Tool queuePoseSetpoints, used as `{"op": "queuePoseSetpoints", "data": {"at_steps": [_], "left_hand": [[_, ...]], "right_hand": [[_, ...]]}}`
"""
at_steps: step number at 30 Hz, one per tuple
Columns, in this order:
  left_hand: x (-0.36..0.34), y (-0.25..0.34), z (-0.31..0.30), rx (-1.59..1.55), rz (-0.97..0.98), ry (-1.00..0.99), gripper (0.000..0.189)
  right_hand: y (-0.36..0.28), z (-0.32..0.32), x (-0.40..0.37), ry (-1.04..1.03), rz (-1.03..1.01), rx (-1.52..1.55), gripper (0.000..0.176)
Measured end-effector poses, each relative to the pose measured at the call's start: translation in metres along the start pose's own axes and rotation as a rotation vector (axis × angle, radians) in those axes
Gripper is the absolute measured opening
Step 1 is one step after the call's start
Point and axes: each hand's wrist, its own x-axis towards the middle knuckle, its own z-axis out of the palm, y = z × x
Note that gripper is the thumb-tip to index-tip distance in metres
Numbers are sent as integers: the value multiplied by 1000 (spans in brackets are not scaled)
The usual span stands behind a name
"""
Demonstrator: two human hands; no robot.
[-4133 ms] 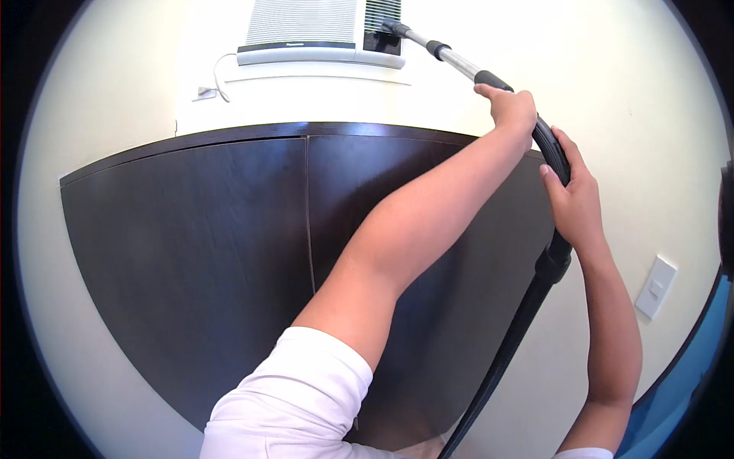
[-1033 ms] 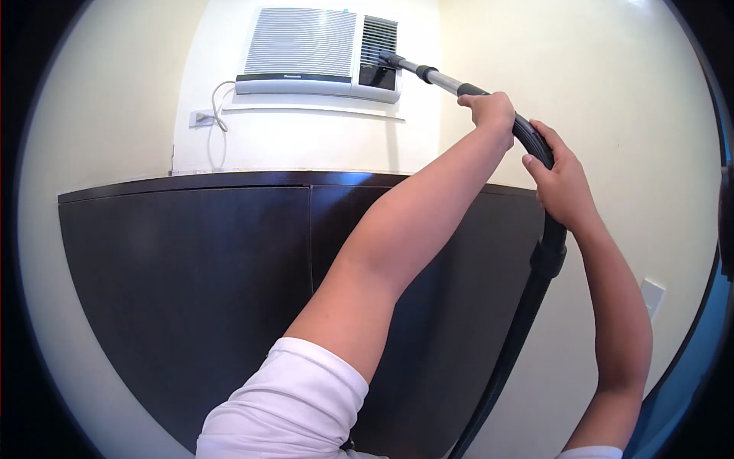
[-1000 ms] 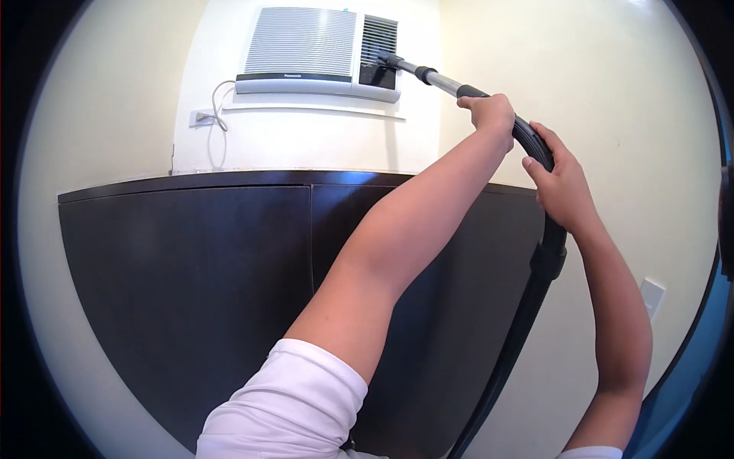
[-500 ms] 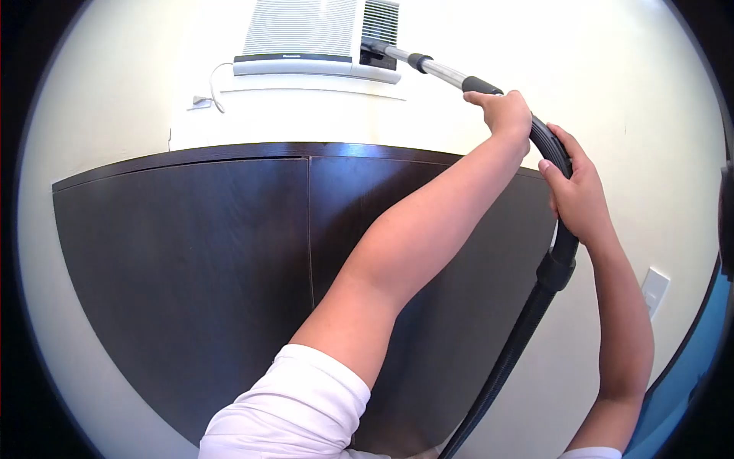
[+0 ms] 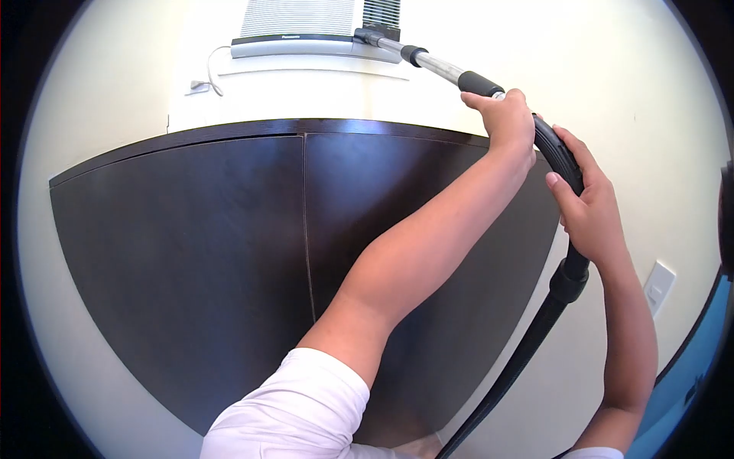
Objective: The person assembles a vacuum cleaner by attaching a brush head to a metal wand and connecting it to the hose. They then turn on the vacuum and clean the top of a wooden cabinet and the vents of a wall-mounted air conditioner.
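A vacuum cleaner wand (image 5: 440, 66), a metal tube with black collars, reaches up and left from my hands. Its black nozzle (image 5: 370, 36) rests at the lower right corner of a wall air conditioner (image 5: 294, 49), below the dark side vent (image 5: 381, 14). My left hand (image 5: 508, 122) is closed around the wand just under the black collar. Farther down, my right hand (image 5: 592, 206) is wrapped round the curved black handle (image 5: 558, 155). From the handle's end a black hose (image 5: 527, 348) hangs down to the lower edge of the view.
Below the air conditioner stands a dark brown two-door cabinet (image 5: 199, 260). A white cord (image 5: 212, 70) runs from the unit to a wall plug (image 5: 199, 86). At right are a wall switch (image 5: 659, 287) and a blue surface (image 5: 680, 390).
The nozzle has come down slightly, from the side vent's lower part to the unit's bottom corner. My right hand and the handle have shifted a little right and down. The view has tilted slightly.
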Motion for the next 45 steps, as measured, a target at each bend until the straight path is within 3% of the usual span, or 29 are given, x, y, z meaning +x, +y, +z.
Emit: {"op": "queuePoseSetpoints", "data": {"at_steps": [7, 8, 16, 22, 23, 26, 32, 35, 41, 45], "left_hand": [[11, -20, 0, -133, 40, -41, 67], [-6, 2, -2, -135, 2, -30, 66], [-3, 1, -1, -153, -119, 19, 55], [14, -8, -3, -113, -220, 34, 58], [18, -9, -3, -64, -226, 37, 92], [12, -10, 1, -102, -147, 47, 61], [5, -14, -8, -30, -81, 80, 62], [1, -6, -20, 96, -94, -23, 57], [17, -7, -53, 450, 10, -250, 36], [14, 15, -65, 705, -26, -419, 39]], "right_hand": [[20, -6, 11, -11, -54, -52, 52], [-12, -8, -2, -17, -22, -79, 52], [-17, -9, 1, -40, 25, -160, 52], [-21, -6, 11, -51, 124, -236, 52], [-22, -7, 14, -61, 120, -225, 52], [-12, -15, 15, -78, 77, -183, 52], [5, -21, 15, -111, -3, -106, 53], [-4, -23, 15, -131, 83, -62, 54], [29, -22, 22, -104, -148, -243, 54], [31, -35, 31, -173, -191, -294, 52]]}}
